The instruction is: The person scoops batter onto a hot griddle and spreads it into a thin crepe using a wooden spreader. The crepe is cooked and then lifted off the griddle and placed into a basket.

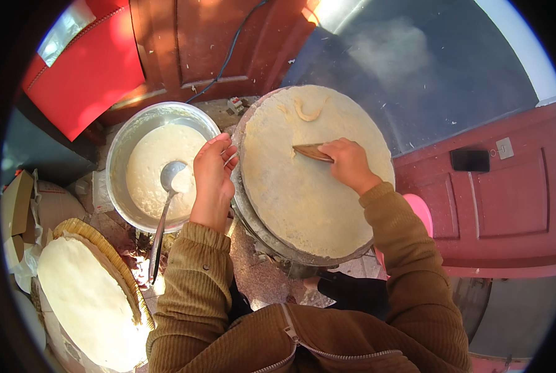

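A round griddle stands before me, covered by a thin sheet of pale batter. My right hand grips a wooden scraper whose edge rests on the sheet near its middle. A curved smear of wetter batter lies towards the sheet's far side. My left hand, holding nothing, is raised between the griddle and a metal basin, its fingers loosely curled and apart. Inside the basin is thick pale batter, with a metal ladle in it, its handle leaning over the near rim.
At the lower left, a stack of thin round flatbreads lies on a woven straw tray. Cardboard boxes stand behind it. A dark phone lies on the red panelled surface at the right, beyond a pink stool. A cable runs behind the basin.
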`<action>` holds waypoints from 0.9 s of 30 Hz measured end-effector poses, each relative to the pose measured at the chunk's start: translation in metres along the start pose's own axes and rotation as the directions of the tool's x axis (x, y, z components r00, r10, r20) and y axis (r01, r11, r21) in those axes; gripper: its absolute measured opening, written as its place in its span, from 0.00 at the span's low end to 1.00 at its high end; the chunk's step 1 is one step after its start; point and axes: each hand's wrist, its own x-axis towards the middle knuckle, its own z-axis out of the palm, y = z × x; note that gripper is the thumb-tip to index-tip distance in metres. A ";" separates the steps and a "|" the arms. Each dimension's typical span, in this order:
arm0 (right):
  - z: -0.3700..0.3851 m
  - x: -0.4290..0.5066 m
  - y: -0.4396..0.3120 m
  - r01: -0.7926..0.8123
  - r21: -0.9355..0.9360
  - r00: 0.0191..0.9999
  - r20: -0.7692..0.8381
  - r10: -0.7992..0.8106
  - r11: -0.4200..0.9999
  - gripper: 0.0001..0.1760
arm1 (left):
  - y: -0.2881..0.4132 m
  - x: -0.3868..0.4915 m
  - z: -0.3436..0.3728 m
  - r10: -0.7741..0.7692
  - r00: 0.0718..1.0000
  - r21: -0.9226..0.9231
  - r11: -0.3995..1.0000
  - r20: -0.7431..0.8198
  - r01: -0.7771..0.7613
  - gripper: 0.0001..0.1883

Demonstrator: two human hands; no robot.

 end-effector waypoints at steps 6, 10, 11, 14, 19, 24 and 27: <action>-0.027 0.037 0.064 -0.512 -0.360 0.804 0.119 0.583 0.780 0.13 | 0.005 0.004 -0.004 0.017 1.000 0.002 1.000 -0.008 -0.017 0.11; -0.006 0.071 0.116 -0.753 -0.328 0.567 0.119 0.815 0.571 0.22 | 0.002 0.006 -0.005 -0.014 1.000 0.011 1.000 0.010 0.014 0.13; -0.002 0.083 0.120 -0.768 -0.311 0.544 0.143 0.827 0.560 0.24 | 0.004 0.005 -0.004 -0.016 1.000 0.006 1.000 0.013 0.016 0.13; 0.008 0.112 0.117 -0.752 -0.235 0.598 0.150 0.787 0.616 0.25 | 0.007 0.003 0.000 -0.012 1.000 -0.013 1.000 0.008 0.012 0.11; 0.019 0.163 0.063 -0.706 -0.153 0.646 0.260 0.718 0.691 0.20 | 0.013 0.002 -0.005 -0.014 1.000 -0.039 0.999 0.013 0.015 0.11; 0.023 0.183 0.021 -0.648 -0.125 0.664 0.389 0.638 0.751 0.16 | 0.015 -0.001 -0.008 -0.014 0.999 -0.048 0.999 0.046 0.016 0.13; 0.027 0.184 0.000 -0.636 -0.108 0.670 0.415 0.616 0.764 0.17 | 0.016 -0.002 -0.011 0.001 0.999 -0.056 0.998 0.039 0.001 0.14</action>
